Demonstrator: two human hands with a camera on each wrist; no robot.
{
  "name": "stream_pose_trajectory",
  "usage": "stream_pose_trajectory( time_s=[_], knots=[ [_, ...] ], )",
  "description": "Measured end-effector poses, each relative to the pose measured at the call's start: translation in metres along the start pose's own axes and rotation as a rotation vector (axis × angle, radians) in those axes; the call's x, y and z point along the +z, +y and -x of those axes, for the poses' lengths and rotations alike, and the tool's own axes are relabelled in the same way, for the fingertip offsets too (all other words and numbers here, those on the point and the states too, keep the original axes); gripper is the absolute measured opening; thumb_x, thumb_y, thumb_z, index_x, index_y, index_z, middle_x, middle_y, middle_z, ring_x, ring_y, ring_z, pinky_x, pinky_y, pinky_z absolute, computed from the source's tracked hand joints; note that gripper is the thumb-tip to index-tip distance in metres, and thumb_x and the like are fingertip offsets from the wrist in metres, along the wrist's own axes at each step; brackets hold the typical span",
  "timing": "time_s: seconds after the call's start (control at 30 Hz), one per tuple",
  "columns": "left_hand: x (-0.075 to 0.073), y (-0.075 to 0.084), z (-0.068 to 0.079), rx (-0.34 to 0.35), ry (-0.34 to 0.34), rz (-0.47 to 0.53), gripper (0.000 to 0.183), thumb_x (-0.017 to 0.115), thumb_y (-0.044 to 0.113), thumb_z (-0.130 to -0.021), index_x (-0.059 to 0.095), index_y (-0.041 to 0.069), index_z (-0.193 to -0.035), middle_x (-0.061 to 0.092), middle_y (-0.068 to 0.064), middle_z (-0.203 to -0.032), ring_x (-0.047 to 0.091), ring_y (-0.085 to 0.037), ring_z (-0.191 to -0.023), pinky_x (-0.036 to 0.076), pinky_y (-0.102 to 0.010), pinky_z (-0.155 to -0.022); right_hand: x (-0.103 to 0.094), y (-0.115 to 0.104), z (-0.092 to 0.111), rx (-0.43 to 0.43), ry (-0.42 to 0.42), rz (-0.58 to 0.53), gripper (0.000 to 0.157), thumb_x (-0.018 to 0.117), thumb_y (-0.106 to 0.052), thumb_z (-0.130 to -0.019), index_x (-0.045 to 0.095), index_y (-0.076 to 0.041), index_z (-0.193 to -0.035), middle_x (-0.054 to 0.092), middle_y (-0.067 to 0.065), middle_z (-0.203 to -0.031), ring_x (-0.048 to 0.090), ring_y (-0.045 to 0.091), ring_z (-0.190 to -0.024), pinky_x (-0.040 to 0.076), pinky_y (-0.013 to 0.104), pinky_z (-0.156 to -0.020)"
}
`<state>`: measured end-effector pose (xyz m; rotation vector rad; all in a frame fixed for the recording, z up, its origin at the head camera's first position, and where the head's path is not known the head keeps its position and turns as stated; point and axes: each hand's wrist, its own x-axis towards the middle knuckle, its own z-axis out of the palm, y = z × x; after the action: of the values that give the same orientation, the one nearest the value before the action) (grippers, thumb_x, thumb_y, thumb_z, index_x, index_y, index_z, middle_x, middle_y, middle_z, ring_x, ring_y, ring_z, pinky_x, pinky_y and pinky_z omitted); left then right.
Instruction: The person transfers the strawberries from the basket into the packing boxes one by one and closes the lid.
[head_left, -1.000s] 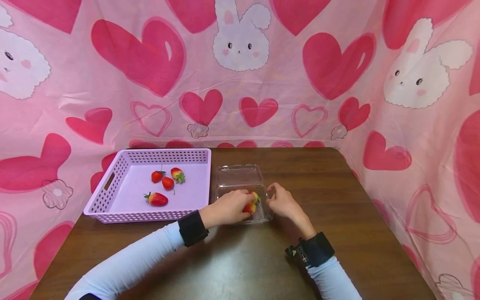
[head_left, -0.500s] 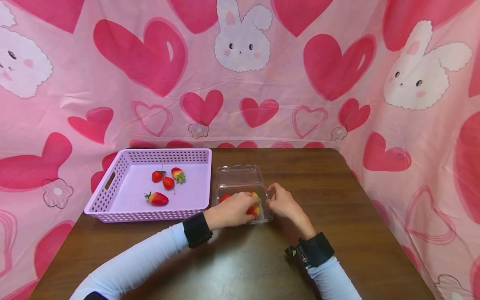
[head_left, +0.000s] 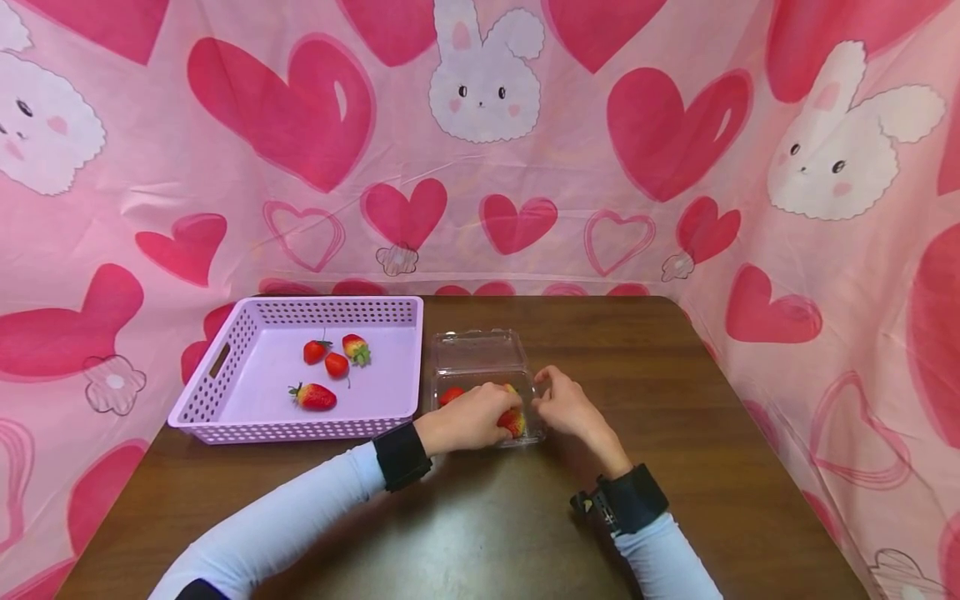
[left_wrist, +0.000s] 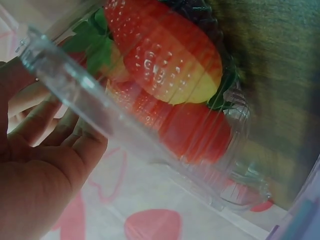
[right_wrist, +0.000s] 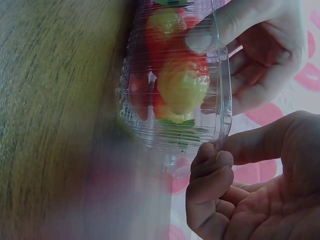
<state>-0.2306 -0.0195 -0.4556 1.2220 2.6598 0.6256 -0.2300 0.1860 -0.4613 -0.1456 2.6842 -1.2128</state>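
A clear plastic clamshell container [head_left: 478, 352] stands on the table with its lid folded back. Several strawberries [left_wrist: 172, 60] lie inside, seen through its wall in both wrist views. My left hand [head_left: 474, 417] reaches over the rim into it; thumb and fingers hold a yellow-tipped strawberry [head_left: 514, 423] low in the container's right part. From the head, that hand covers part of the fruit. At the right side my right hand [head_left: 566, 406] pinches the container's rim between thumb and curled fingers, plain in the right wrist view.
A lilac perforated basket [head_left: 300, 429] stands left of the container. In it lie several more strawberries [head_left: 313, 397], spread apart. The brown wooden table [head_left: 637, 350] reaches back to a pink heart-and-rabbit cloth [head_left: 577, 167].
My left hand has shifted slightly right inside the container with its strawberry, uncovering a red strawberry at the left. My right hand stays at the rim.
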Motion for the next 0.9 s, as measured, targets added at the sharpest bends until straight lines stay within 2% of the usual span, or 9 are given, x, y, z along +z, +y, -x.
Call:
stream_pose_trajectory(
  time_s=[0.27, 0.43, 0.6, 0.9],
  knots=[
    [0.005, 0.0, -0.005, 0.008, -0.001, -0.055, 0.037, 0.089, 0.017, -0.087, 0.074, 0.007, -0.119, 0.069, -0.001, -0.099, 0.065, -0.013, -0.086, 0.059, -0.029, -0.084, 0.001, 0.0, -0.002, 0.006, -0.004, 0.002, 0.035, 0.066, 0.001, -0.095, 0.055, 0.001, -0.128, 0.056, 0.008, -0.072, 0.052, 0.019, -0.059, 0.041, 0.031, -0.054],
    [0.007, 0.001, -0.008, 0.001, -0.012, -0.089, 0.039, 0.09, 0.018, -0.086, 0.074, 0.008, -0.12, 0.068, -0.002, -0.099, 0.065, -0.014, -0.086, 0.059, -0.029, -0.085, 0.001, 0.001, -0.003, 0.001, 0.001, 0.008, 0.035, 0.065, 0.001, -0.093, 0.055, 0.0, -0.127, 0.056, 0.007, -0.071, 0.051, 0.018, -0.059, 0.04, 0.031, -0.054],
    [0.008, 0.001, -0.01, -0.01, -0.016, -0.091, 0.042, 0.09, 0.02, -0.085, 0.074, 0.009, -0.122, 0.069, -0.003, -0.103, 0.066, -0.016, -0.09, 0.059, -0.03, -0.087, 0.0, 0.001, -0.002, 0.004, -0.001, 0.006, 0.035, 0.066, 0.001, -0.094, 0.055, 0.0, -0.127, 0.056, 0.008, -0.072, 0.052, 0.02, -0.059, 0.041, 0.031, -0.054],
    [0.012, 0.0, -0.013, 0.012, -0.016, -0.1, 0.035, 0.089, 0.016, -0.086, 0.075, 0.01, -0.117, 0.07, -0.003, -0.103, 0.067, -0.016, -0.092, 0.059, -0.029, -0.085, 0.0, 0.0, -0.002, 0.031, -0.012, 0.008, 0.036, 0.067, 0.0, -0.095, 0.057, 0.002, -0.13, 0.058, 0.008, -0.074, 0.055, 0.019, -0.061, 0.043, 0.031, -0.055]
  ],
)
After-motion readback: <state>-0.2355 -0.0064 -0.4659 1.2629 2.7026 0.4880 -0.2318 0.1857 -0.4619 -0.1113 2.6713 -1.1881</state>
